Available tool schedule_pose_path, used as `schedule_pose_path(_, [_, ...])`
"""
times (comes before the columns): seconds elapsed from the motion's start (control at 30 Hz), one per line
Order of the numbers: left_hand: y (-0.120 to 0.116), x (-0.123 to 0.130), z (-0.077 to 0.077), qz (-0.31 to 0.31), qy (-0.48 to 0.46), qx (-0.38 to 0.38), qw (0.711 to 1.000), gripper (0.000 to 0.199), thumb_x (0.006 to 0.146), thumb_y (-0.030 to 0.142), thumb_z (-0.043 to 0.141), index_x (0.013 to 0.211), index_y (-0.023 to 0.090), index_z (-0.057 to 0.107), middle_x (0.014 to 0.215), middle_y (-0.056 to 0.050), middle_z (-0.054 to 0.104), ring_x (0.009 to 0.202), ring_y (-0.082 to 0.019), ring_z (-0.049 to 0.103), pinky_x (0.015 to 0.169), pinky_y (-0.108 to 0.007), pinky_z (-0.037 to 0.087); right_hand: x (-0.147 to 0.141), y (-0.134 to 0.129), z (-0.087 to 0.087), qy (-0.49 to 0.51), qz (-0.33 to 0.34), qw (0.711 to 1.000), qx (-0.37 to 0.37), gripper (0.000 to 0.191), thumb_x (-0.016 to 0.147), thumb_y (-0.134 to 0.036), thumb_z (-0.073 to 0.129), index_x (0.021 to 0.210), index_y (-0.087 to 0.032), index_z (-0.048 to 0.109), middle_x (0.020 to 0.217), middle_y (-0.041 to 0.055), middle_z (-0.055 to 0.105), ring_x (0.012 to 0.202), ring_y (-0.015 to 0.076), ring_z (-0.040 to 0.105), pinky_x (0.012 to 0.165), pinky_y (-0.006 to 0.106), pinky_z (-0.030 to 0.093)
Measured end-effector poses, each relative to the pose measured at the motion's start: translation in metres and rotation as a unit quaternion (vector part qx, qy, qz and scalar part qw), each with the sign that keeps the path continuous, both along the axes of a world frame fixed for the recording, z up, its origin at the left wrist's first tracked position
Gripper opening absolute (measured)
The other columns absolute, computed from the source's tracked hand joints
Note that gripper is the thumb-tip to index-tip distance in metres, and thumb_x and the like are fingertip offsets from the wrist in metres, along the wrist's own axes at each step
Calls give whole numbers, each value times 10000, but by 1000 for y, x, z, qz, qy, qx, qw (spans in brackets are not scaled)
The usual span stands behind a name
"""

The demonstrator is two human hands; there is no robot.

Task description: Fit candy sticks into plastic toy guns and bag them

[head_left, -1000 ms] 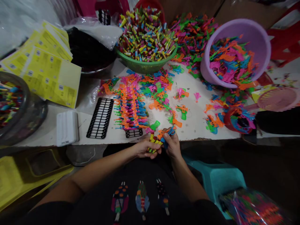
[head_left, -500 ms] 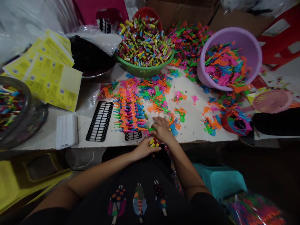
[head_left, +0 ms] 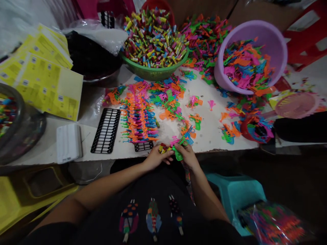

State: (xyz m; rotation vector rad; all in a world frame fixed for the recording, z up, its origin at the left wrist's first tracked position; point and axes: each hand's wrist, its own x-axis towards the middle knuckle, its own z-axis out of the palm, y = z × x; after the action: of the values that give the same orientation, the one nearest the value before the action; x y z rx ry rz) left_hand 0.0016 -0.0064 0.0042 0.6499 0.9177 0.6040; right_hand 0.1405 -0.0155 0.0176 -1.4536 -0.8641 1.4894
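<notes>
My left hand (head_left: pixel 152 161) is closed around a few small yellow-and-red plastic tubes (head_left: pixel 161 148) at the table's front edge. Beside it, my right hand (head_left: pixel 190 157) pinches a bright green plastic toy gun (head_left: pixel 178 156), close to the left fingertips. Just left and beyond the hands, rows of toy guns (head_left: pixel 138 119) in orange, pink and blue stand packed on a black plastic rack (head_left: pixel 143 146), mostly hidden under them. A second black rack (head_left: pixel 105 131) lies bare to the left. Loose toy guns (head_left: pixel 189 134) lie right behind my right hand.
A green basket (head_left: pixel 155 72) heaped with small tubes stands at the back. Right of it are a toy-gun pile (head_left: pixel 204 44) and a purple tub (head_left: pixel 282 51). A white box (head_left: pixel 67 143) and yellow printed sheets (head_left: pixel 48 88) lie left. A turquoise stool (head_left: pixel 235 190) stands below.
My right hand has drawn back toward me and a little right, and the green toy gun now shows in its fingers. My left hand has shifted slightly left, still holding the tubes.
</notes>
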Motion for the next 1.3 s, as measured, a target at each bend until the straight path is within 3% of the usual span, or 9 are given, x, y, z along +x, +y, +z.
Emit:
schedule_pose_path(0.3, [-1,1,-2,78,123,119,982,357,554,348,718,800,130,581,682,13,546,574,-106,530,431,-197,427,-19,-2,-3,-88,-93,991,46,293,653,-441,610,618,-184,473,536,-51,459,507,81,415,494,216,375])
schedule_pose_path(0.6, [-6,-4,-6,25,133,195,971,288,634,325,670,858,150,629,710,-5,590,598,-101,509,494,-193,427,-17,0,-15,-8,-87,996,15,272,647,-414,614,629,-184,470,530,-52,456,468,76,412,478,222,376])
schedule_pose_path(0.73, [-8,-4,-9,0,156,231,960,249,666,295,639,881,171,641,762,-14,611,643,-114,529,543,-210,448,-21,1,-16,-48,-104,993,29,299,649,-443,591,602,-188,441,519,-53,445,462,75,400,459,213,349])
schedule_pose_path(0.8, [-6,-1,-9,-6,145,202,968,282,665,308,635,911,170,630,783,-16,608,643,-121,534,529,-218,454,-15,5,-10,-103,-79,991,32,333,678,-495,540,586,-190,441,503,-51,438,454,80,390,448,216,332])
schedule_pose_path(0.87, [-2,2,-8,7,122,166,979,355,661,337,634,969,162,608,841,-30,607,672,-134,545,532,-233,463,2,16,-1,-182,11,983,16,389,703,-544,485,551,-186,464,486,-40,454,456,92,401,449,223,324])
schedule_pose_path(0.97, [8,6,-7,34,107,168,979,390,669,353,626,994,140,598,880,-44,611,734,-142,548,617,-249,463,43,41,9,-365,66,929,-7,415,710,-557,479,566,-176,554,542,-1,550,541,131,493,528,243,367])
schedule_pose_path(1.07, [17,11,-8,39,117,189,974,310,673,341,618,886,115,619,756,-21,607,663,-118,525,643,-242,437,81,69,4,-552,-75,830,1,360,761,-469,464,826,-155,629,805,73,638,763,187,562,711,294,398])
schedule_pose_path(1.13, [19,15,-11,56,128,185,973,281,663,332,623,837,113,619,712,-10,599,639,-112,518,644,-242,431,95,85,-7,-623,-90,777,-15,398,756,-422,491,994,-125,605,983,139,605,911,232,543,792,330,383])
schedule_pose_path(1.3, [9,19,-13,77,107,161,978,367,631,355,657,910,119,616,771,-15,611,686,-119,550,695,-265,452,110,104,-24,-674,-49,736,-46,375,761,-344,463,962,-78,636,967,192,581,896,262,545,770,350,390])
